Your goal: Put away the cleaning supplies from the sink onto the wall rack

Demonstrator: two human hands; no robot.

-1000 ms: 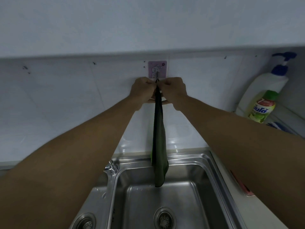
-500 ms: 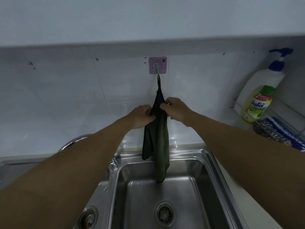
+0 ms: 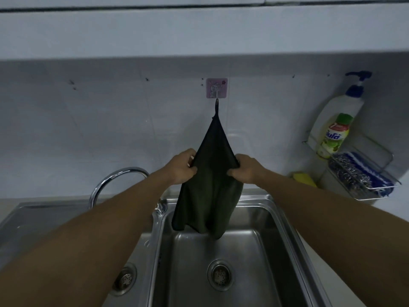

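White tiles carry a hook (image 3: 217, 88); both hands, left (image 3: 182, 168) and right (image 3: 244, 169), grip the hanging cloth's (image 3: 210, 191) edges over the sink (image 3: 285, 220).

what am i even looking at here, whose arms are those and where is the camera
The camera sits on a person's head and looks forward and down, so the two bare arms reaching in from the bottom are that person's own. There is no robot here.

The left hand and the right hand each grip one side edge of a dark green cloth and hold it spread out. The cloth hangs by a small loop from a pink stick-on hook on the tiled wall.

Below is a steel sink with a curved tap on the left. On the right, a wire wall rack holds a white pump bottle, a smaller green-capped bottle and a steel scourer. A yellow sponge lies beside it.
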